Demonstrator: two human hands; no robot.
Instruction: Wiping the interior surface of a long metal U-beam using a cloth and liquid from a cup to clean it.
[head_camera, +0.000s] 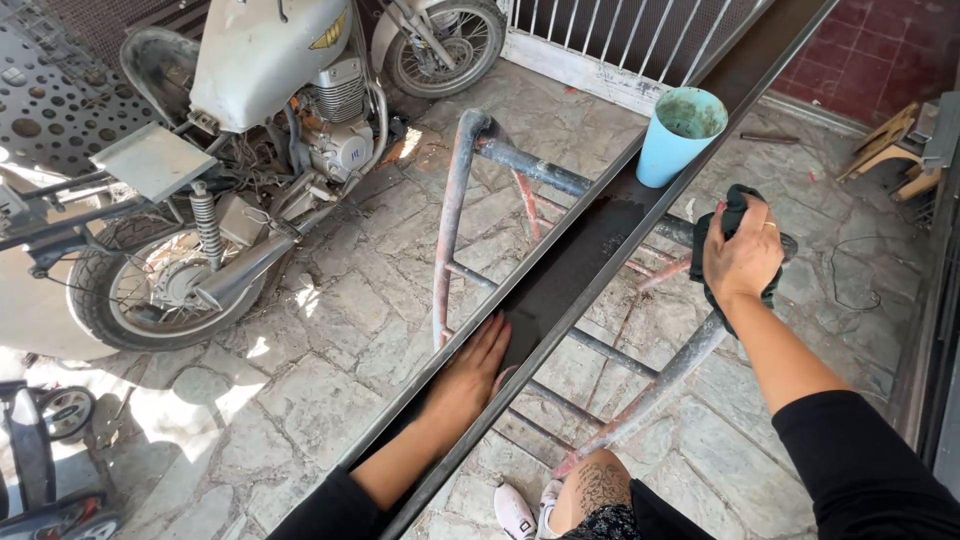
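A stone-paved yard fills the frame, with a white motorcycle (270, 120) parked at upper left and a white railing (620, 40) along the top edge. A long dark metal channel (590, 250) runs diagonally from the bottom centre to the upper right, resting on a paint-streaked metal trestle (455, 190) at mid-frame. The left hand (470, 375), at lower centre, lies open and flat, palm down, inside the channel, its fingers pointing up the length of it. The right hand (742, 258), at centre right, is closed around a dark green rag (735, 205), held just beside the channel's right edge, above the trestle's top bar. A light blue cup (680, 135), stained inside, stands on the channel at upper centre right, well apart from the left hand and near the right. The person's tattooed knee (600, 485) and a white shoe (515, 510) show at the bottom edge. Red tiles (880, 50) lie at upper right.
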